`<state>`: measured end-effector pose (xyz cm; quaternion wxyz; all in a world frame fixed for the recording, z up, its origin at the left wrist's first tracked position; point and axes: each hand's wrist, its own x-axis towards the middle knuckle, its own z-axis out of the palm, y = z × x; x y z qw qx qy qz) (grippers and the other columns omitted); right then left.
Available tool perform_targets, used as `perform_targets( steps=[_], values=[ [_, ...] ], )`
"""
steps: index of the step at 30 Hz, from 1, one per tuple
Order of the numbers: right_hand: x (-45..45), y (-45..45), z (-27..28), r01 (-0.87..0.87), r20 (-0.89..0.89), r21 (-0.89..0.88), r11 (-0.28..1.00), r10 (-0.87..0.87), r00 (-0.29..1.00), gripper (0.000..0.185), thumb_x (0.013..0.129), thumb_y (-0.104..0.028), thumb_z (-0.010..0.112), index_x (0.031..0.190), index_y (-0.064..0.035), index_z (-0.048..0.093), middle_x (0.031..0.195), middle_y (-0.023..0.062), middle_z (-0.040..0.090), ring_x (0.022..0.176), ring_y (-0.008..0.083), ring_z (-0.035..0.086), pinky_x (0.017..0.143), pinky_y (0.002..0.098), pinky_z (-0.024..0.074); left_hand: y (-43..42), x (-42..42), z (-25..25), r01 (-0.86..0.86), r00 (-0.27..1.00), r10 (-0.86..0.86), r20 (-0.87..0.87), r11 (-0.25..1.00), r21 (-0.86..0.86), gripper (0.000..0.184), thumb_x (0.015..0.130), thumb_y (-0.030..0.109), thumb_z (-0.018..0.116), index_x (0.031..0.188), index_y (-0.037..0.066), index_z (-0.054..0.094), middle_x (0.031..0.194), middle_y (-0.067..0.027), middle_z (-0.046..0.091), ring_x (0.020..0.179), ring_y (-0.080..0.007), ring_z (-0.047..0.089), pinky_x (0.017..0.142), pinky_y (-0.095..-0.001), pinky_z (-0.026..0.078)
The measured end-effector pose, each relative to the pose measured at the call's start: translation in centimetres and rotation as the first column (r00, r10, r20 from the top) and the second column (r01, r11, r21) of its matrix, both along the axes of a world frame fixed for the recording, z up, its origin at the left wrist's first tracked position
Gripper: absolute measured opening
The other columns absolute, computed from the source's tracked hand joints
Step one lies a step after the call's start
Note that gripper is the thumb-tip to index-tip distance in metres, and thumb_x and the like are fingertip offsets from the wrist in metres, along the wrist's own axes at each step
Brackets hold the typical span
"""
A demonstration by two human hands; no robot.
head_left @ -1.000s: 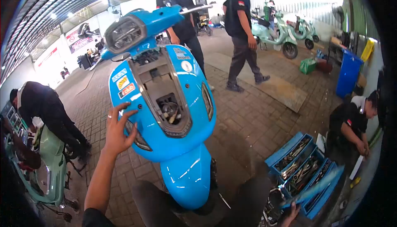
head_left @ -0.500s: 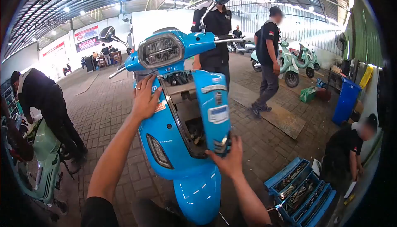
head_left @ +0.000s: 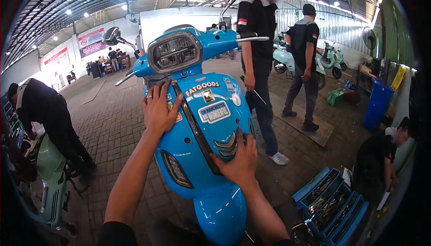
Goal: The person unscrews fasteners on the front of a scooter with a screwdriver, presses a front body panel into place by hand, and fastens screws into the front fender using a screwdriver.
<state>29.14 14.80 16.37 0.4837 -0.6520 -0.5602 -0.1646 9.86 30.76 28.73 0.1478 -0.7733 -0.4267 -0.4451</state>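
Observation:
A blue scooter point(head_left: 178, 176) stands in front of me, its front panel point(head_left: 244, 104) carrying stickers and a chevron-shaped trim. The panel covers the front opening, with a dark strip point(head_left: 194, 127) along its left edge. My left hand point(head_left: 160, 107) lies open on the body left of that strip, fingers pointing up. My right hand point(head_left: 237, 158) holds the lower part of the panel. Its thumb is at the panel's left edge and its fingers are on the chevron trim. Above both hands is the headlight point(head_left: 175, 54).
A blue toolbox point(head_left: 330, 208) with several tools lies open at the lower right, near a crouching person point(head_left: 381, 156). One person point(head_left: 259, 44) stands just behind the scooter, another point(head_left: 305, 48) farther back. At the left a person point(head_left: 47, 111) bends over a green scooter point(head_left: 49, 169).
The front panel has swung left from a half-open position over the opening, my right hand moving with it. My left hand stays on the body. The person behind the scooter has shifted right.

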Motion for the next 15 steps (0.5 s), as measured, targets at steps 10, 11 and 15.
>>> perform_targets(
  steps=[10, 11, 15],
  values=[
    [-0.4, -0.8, 1.2, 0.006, 0.046, -0.058, 0.998, -0.004, 0.999, 0.105, 0.075, -0.051, 0.086, 0.147, 0.0118, 0.043, 0.13, 0.0265, 0.047, 0.121, 0.0421, 0.049, 0.099, 0.0545, 0.045, -0.2, 0.7, 1.0, -0.063, 0.998, 0.062, -0.013, 0.994, -0.085, 0.075, 0.097, 0.064, 0.053, 0.148, 0.009, 0.048, 0.144, -0.0177, 0.05, 0.137, -0.0386, 0.044, 0.111, -0.0592, 0.034],
    [-0.4, -0.8, 1.1, -0.018, 0.057, -0.046, 0.999, 0.021, 0.998, 0.105, 0.075, -0.053, 0.085, 0.146, 0.0122, 0.043, 0.13, 0.0266, 0.047, 0.121, 0.042, 0.049, 0.099, 0.054, 0.0451, 0.2, 0.7, 0.7, -0.06, 0.998, 0.06, -0.001, 0.997, -0.045, 0.075, 0.097, 0.065, 0.053, 0.147, 0.009, 0.049, 0.143, -0.0174, 0.051, 0.136, -0.0386, 0.044, 0.11, -0.0592, 0.034],
    [-0.9, -0.6, 1.0, 0.014, 0.074, -0.04, 0.999, -0.011, 0.997, 0.108, 0.076, -0.058, 0.083, 0.147, 0.0124, 0.042, 0.131, 0.0272, 0.047, 0.121, 0.0422, 0.048, 0.099, 0.0543, 0.0451, 0.1, 0.8, 0.5, -0.061, 0.998, 0.061, 0.02, 0.998, -0.011, 0.076, 0.097, 0.066, 0.052, 0.146, 0.009, 0.049, 0.142, -0.0172, 0.051, 0.135, -0.0383, 0.045, 0.11, -0.0592, 0.033]
  ],
)
